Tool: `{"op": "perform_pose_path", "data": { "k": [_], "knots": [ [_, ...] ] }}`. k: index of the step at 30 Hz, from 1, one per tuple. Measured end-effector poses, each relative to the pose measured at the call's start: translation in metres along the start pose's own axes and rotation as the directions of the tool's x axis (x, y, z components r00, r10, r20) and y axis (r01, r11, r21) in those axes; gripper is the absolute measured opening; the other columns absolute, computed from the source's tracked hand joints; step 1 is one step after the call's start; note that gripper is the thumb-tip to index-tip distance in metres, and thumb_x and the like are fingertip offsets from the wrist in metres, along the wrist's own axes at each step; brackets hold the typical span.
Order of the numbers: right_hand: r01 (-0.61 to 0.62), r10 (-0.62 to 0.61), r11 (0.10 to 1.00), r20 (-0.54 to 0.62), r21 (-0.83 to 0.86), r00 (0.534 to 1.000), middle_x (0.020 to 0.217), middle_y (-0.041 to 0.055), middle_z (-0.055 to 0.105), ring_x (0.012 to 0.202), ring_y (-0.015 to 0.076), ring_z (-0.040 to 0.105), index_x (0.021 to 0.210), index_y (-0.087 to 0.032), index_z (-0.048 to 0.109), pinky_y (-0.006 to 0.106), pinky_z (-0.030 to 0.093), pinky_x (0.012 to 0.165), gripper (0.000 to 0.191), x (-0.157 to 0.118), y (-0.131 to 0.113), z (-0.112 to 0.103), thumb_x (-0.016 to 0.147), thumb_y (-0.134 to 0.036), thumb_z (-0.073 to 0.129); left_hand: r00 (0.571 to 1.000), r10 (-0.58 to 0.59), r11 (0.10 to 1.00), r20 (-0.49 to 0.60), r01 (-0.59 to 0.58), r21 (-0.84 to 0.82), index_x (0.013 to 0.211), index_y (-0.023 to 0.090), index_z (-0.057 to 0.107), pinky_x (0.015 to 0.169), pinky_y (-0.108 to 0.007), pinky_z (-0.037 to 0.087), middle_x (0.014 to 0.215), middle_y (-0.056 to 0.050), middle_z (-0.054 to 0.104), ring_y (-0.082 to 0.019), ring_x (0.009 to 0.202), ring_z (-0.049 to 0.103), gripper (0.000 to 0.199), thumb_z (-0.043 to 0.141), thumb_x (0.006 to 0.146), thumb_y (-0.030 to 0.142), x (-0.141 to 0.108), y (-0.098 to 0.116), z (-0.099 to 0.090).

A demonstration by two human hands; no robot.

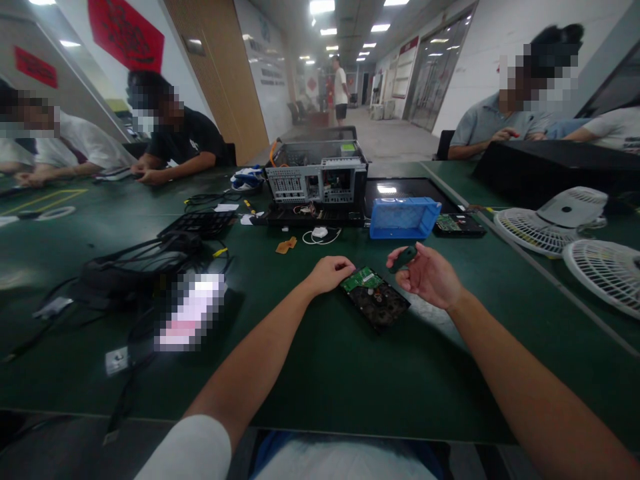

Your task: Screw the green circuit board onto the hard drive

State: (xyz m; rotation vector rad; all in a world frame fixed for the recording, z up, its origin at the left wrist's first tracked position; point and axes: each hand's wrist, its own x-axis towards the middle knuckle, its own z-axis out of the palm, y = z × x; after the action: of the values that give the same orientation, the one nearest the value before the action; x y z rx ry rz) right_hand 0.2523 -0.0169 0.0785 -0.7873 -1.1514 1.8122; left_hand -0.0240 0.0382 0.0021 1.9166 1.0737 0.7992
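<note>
A hard drive [383,303] with a green circuit board lies on the green table [320,373] in front of me. My left hand [331,273] is at the drive's upper left corner, its fingers pressed together there; the fingertips are partly hidden. Just right of the drive and above the table, my right hand [430,275] is closed on a small dark green tool [403,259], held between thumb and fingers. The tool does not touch the drive.
Beyond the hands stand an opened computer case [317,180], a blue tray [404,219] and another drive [459,225]. White fan grilles [530,230] are at right. A black strap bundle [130,270] and a blurred bright screen [193,312] lie left. People sit beyond.
</note>
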Motion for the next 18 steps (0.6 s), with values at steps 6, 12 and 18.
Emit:
{"op": "perform_pose_path", "data": {
  "k": [6,12,18],
  "knots": [
    [0.004,-0.003,0.996,0.016,-0.091,1.000,0.105,0.0107,0.070,0.053,0.0113,0.049,0.103,-0.019,0.069,0.023,0.023,0.038,0.040,-0.0013,-0.0021,-0.0025,0.094,-0.054,0.053,1.000,-0.017,0.999,0.027,0.018,-0.039,0.101,0.018,0.078,0.074,-0.029,0.053,0.095,-0.005,0.075,-0.018,0.084,0.069,0.026,0.068,0.090,0.040,0.0003,-0.0019,0.0004],
    [0.086,-0.086,0.985,0.006,-0.151,0.996,0.102,0.0103,0.069,0.060,0.0136,0.056,0.101,-0.019,0.068,0.023,0.034,0.043,0.033,-0.0011,0.0021,0.0030,0.095,-0.049,0.056,0.998,-0.010,0.996,0.060,0.015,-0.083,0.104,0.017,0.077,0.066,-0.025,0.050,0.091,-0.005,0.075,-0.016,0.077,0.067,0.029,0.073,0.086,0.040,0.0014,-0.0054,0.0009],
    [0.122,-0.128,0.977,-0.024,-0.172,0.992,0.100,0.0099,0.070,0.062,0.0145,0.059,0.100,-0.019,0.067,0.026,0.043,0.048,0.031,0.0006,0.0052,0.0045,0.096,-0.047,0.055,0.993,-0.058,0.997,0.107,0.052,0.057,0.106,0.020,0.078,0.070,-0.028,0.051,0.096,-0.005,0.075,-0.018,0.083,0.068,0.036,0.072,0.087,0.049,0.0022,-0.0004,-0.0064]
  ]
}}
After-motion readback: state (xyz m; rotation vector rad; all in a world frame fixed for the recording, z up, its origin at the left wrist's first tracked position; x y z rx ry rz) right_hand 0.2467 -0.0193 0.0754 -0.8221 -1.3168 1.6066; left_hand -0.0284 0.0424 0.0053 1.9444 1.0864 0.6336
